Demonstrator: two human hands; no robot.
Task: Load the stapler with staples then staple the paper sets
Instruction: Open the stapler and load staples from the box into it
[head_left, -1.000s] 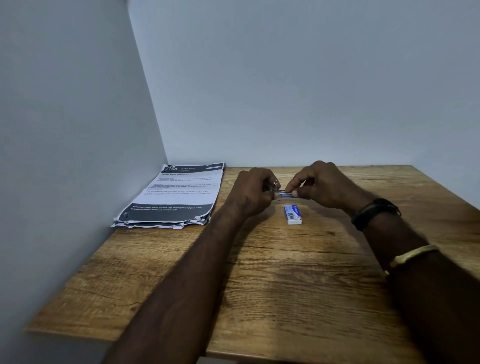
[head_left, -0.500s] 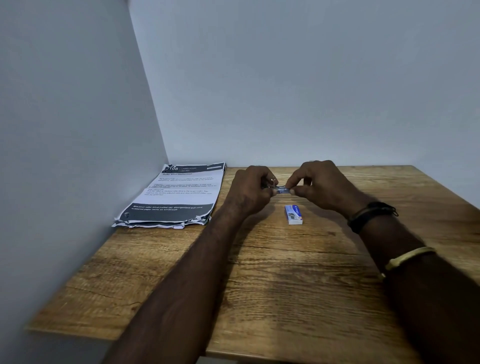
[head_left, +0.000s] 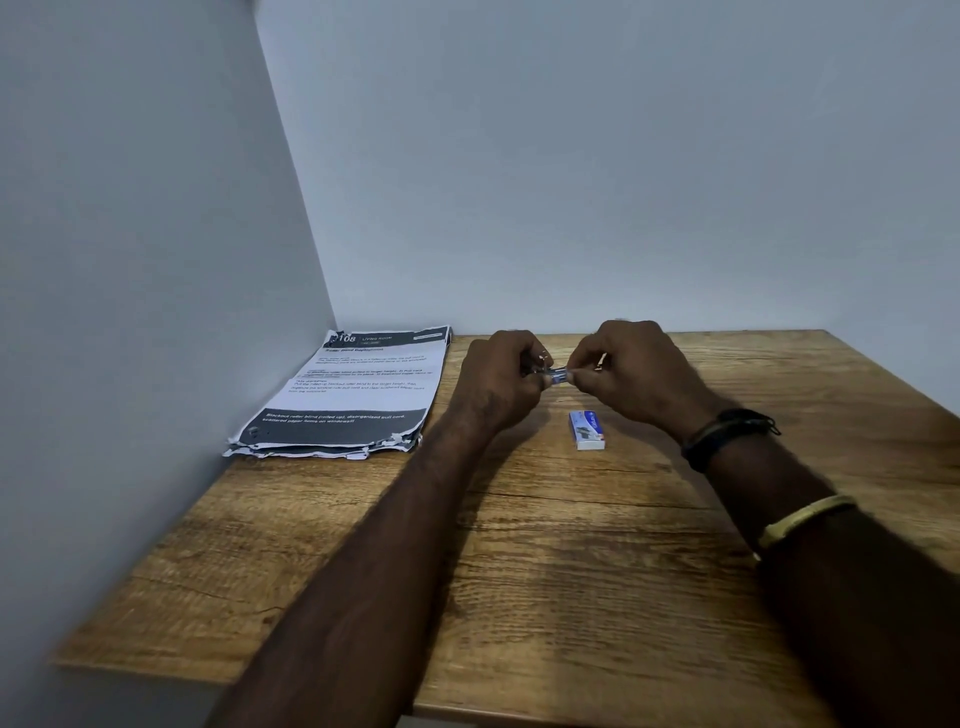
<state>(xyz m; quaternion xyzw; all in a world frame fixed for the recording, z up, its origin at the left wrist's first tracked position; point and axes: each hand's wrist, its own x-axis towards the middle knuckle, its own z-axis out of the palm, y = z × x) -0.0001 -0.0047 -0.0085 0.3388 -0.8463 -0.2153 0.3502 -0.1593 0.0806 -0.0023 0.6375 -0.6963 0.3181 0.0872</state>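
You are facing a wooden table set into a corner, its left edge against the left wall and its far edge against the back wall. Both walls are plain, pale grey-blue, and meet in a straight seam up to your left. The tabletop has warm brown grain with darker streaks and a few long crack-like lines running across it. The light is soft and dim, with only faint shadows on the wood.
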